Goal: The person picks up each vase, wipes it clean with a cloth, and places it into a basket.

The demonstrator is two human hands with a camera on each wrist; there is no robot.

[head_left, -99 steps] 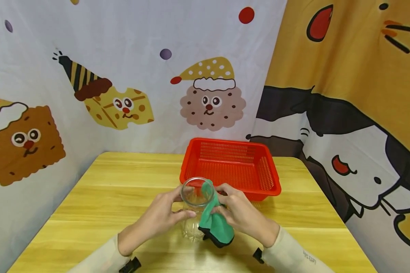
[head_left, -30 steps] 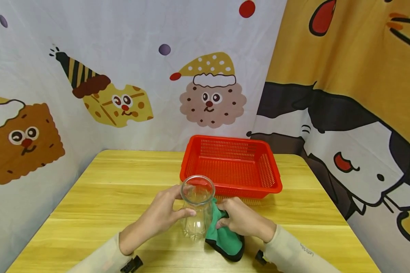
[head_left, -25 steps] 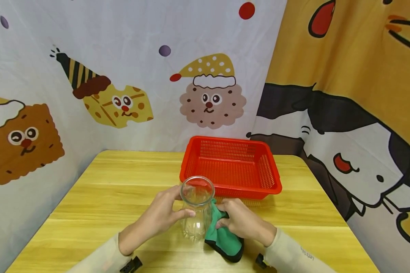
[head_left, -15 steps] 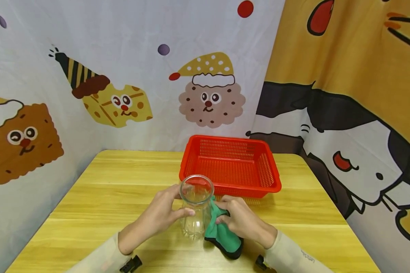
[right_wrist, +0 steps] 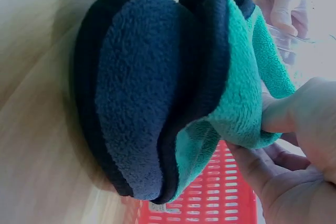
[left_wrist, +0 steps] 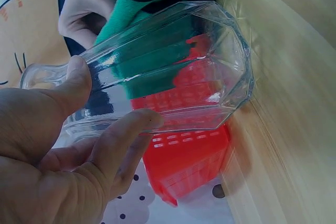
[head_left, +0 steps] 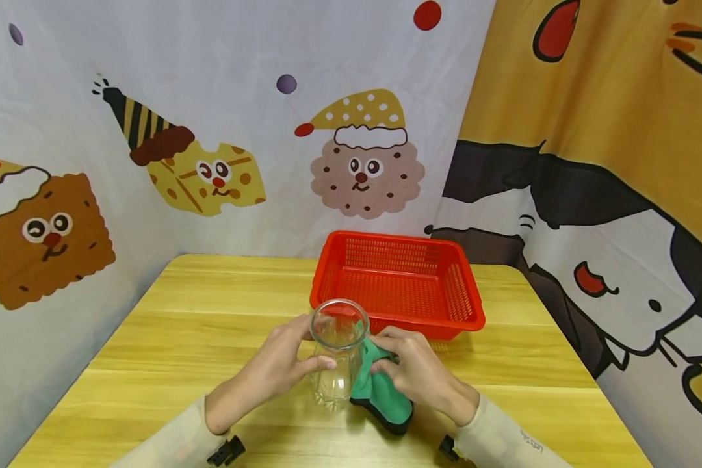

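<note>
A clear glass jar [head_left: 335, 374] with a wide round mouth and faceted lower sides stands upright on the table. My left hand [head_left: 276, 361] grips it from the left, thumb in front and fingers behind; the left wrist view shows the thumb near the jar's neck [left_wrist: 46, 75]. My right hand [head_left: 416, 365] pinches a green cloth [head_left: 386, 393] with black edging against the jar's right side. Seen from the right wrist, the cloth's other face [right_wrist: 136, 77] is dark grey-blue, and it hangs in folds below the thumb and fingers.
Just behind the jar, a red plastic basket [head_left: 398, 325] with slotted walls sits at the back of the wooden table [head_left: 210, 325]. Cartoon-printed curtains [head_left: 240, 78] hang behind the table and along its right side.
The right hand first moved down the jar's side with the cloth, away from the rim, and has since risen slightly. The left hand keeps its grip on the jar.
</note>
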